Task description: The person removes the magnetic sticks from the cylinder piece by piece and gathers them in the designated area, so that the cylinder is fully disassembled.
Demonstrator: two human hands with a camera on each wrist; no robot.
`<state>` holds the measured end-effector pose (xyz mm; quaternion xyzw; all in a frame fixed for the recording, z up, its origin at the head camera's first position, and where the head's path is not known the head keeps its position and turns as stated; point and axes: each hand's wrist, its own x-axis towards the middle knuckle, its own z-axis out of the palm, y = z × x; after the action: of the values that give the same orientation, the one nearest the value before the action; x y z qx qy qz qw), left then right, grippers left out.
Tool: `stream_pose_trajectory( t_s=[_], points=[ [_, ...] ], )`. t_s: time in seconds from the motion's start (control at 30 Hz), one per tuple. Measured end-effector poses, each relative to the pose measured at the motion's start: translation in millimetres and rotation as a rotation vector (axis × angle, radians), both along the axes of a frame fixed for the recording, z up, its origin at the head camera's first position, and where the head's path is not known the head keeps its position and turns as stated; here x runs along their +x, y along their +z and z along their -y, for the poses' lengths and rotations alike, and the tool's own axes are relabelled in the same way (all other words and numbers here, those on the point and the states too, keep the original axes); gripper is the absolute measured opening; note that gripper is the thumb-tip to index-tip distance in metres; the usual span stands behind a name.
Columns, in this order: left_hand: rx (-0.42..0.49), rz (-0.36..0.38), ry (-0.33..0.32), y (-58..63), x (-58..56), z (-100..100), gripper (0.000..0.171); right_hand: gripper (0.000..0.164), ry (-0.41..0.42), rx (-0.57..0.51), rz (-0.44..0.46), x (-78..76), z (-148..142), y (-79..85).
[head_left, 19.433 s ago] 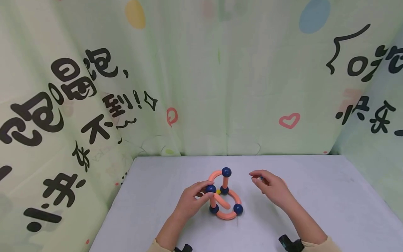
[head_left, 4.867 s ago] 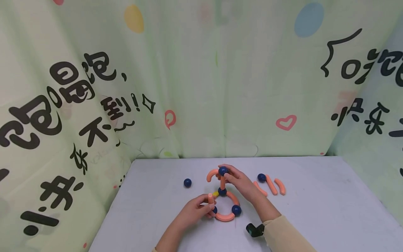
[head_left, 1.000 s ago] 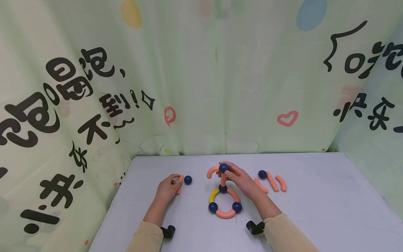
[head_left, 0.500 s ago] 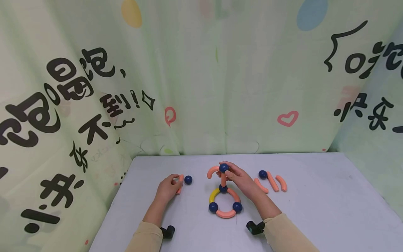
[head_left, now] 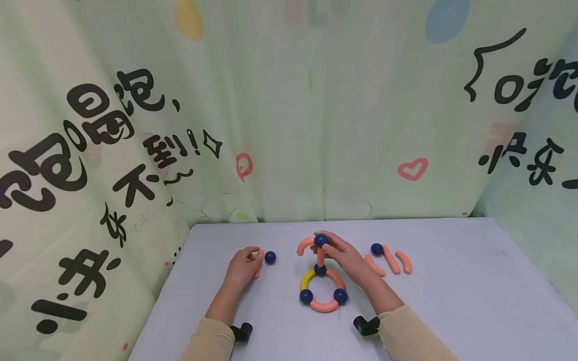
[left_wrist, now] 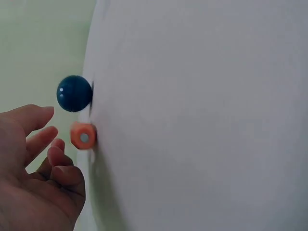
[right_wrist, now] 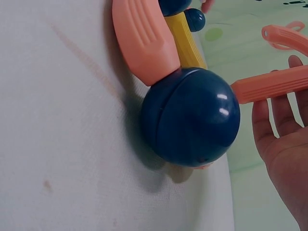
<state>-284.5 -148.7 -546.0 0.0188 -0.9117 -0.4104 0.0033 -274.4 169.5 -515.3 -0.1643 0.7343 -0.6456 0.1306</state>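
Observation:
My left hand (head_left: 241, 265) is just beside a straight orange magnetic rod (head_left: 258, 274) lying on the table; in the left wrist view its loosely bent fingers are apart from the rod. A loose blue ball (head_left: 270, 257) sits right of that rod. My right hand (head_left: 345, 255) grips the top blue ball (head_left: 321, 241), thumb on its near side, fingers behind. Below that ball stands an upright orange rod (head_left: 320, 257); a curved orange rod (head_left: 304, 245) juts left from it. The upright rises from a flat ring of blue balls (right_wrist: 192, 118), orange curved rods (head_left: 323, 306) and one yellow curved rod (head_left: 306, 279).
Right of my right hand lie another blue ball (head_left: 377, 249), a straight orange rod (head_left: 391, 259), a curved orange rod (head_left: 404, 261) and one more orange rod (head_left: 376, 266) partly behind the forearm. A printed curtain (head_left: 289, 125) hangs behind the white table (head_left: 451, 281).
Since the older frames, the left upright rod and its ball have come off the ring and lie at left. In the last half second my left hand rises slightly, releasing the rod. Right hand stays still.

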Motion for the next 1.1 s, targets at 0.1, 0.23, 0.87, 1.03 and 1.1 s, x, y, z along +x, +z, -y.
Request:
stream_pose_trajectory(
  t_s=[0.1, 0.23, 0.87, 1.03, 1.1],
  points=[
    [0.053, -0.031, -0.044, 4.9, -1.5, -5.0, 0.035, 0.048, 0.002, -0.002, 0.002, -0.2, -0.2, 0.1],
    [0.1, -0.057, -0.119, 17.5, 0.1, -16.3, 0.039, 0.051, 0.004, 0.001, -0.001, -0.8, -0.6, -1.1],
    [0.107, 0.033, -0.334, 43.1, 9.2, -78.7, 0.052, 0.045, -0.012, 0.03, 0.029, -2.3, 1.6, -2.0],
    [0.105, 0.013, -0.323, 40.2, 8.9, -86.2, 0.048, 0.049, -0.003, 0.012, 0.026, -2.0, 2.1, -2.2],
    [0.105, 0.011, -0.305, 39.9, 9.2, -88.5, 0.047, 0.052, -0.003, 0.014, 0.021, -1.9, 2.4, -2.5]
  ],
)
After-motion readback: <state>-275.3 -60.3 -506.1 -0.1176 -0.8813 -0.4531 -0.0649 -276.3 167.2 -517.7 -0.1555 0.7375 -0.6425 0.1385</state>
